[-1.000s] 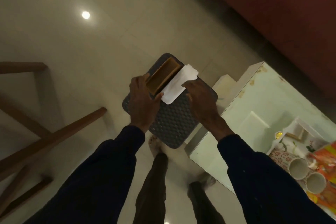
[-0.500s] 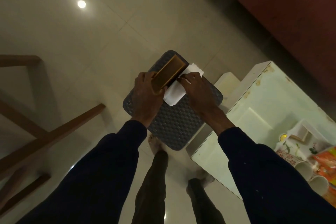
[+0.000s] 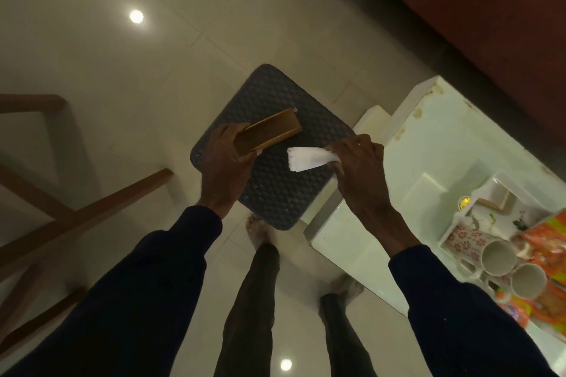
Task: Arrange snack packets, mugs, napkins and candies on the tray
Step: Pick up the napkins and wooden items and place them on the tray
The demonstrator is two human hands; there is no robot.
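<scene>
My left hand point(image 3: 225, 156) grips a small wooden napkin holder point(image 3: 269, 131) above a dark woven stool point(image 3: 275, 190). A white napkin point(image 3: 306, 158), folded and slightly crumpled, is pinched in my right hand point(image 3: 358, 165) to the right of the holder and apart from it. At the far right, a white floral tray point(image 3: 459, 219) on the white table point(image 3: 435, 144) carries two floral mugs point(image 3: 497, 257) lying on their sides, orange snack packets point(image 3: 548, 242) and a second small wooden holder point(image 3: 502, 200).
Wooden furniture legs point(image 3: 92, 211) cross the floor at the left. A dark red sofa point(image 3: 477, 9) runs along the upper right. My legs and bare feet point(image 3: 260, 232) stand on glossy tiles between stool and table.
The napkin has come out of the wooden holder. My right hand pulled it rightward, while my left hand tilted the holder and kept hold of it.
</scene>
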